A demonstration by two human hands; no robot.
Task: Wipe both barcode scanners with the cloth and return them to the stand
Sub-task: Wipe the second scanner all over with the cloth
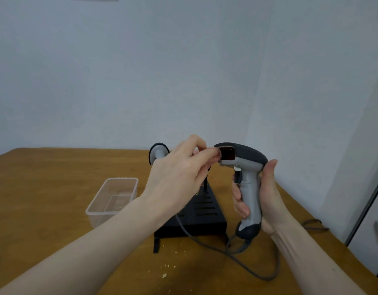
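The right hand (pixel 256 194) grips the rigid, light-looking scanner (pixel 245 179) by its handle, above the stand (pixel 203 211); the left hand (pixel 179 169) pinches something small at its fragile window.

- no readable text, brand or number anywhere
- clear plastic tub (pixel 112 199): faint embossed marks on the base, too blurred to read
- held scanner (pixel 245 179): no label legible on body or dark window
- black stand (pixel 202 211): no print visible
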